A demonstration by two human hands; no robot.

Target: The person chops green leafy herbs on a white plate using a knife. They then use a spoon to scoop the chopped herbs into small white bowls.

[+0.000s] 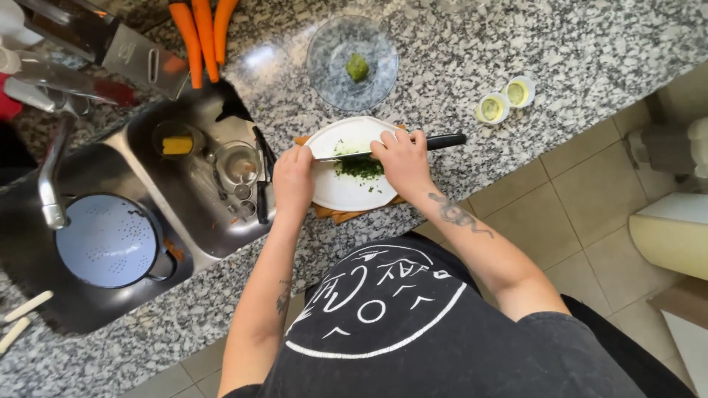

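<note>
Speckled granite desk (516, 44), glossy. Round white plate (346, 193) on wooden board (335, 215), chopped green herbs (361, 169) heaped at centre. Right hand (402, 158) closed round black knife handle (445, 141). Knife (346, 156) lies across plate, long axis left-right, tip toward left hand (293, 180), which rests curled at plate's left rim, fingertips at blade tip.

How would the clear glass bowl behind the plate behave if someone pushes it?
The glass bowl would probably slide easily, since the granite counter looks polished. It is wide and shallow, so tipping seems unlikely. Being glass, it may break if it falls.
</note>
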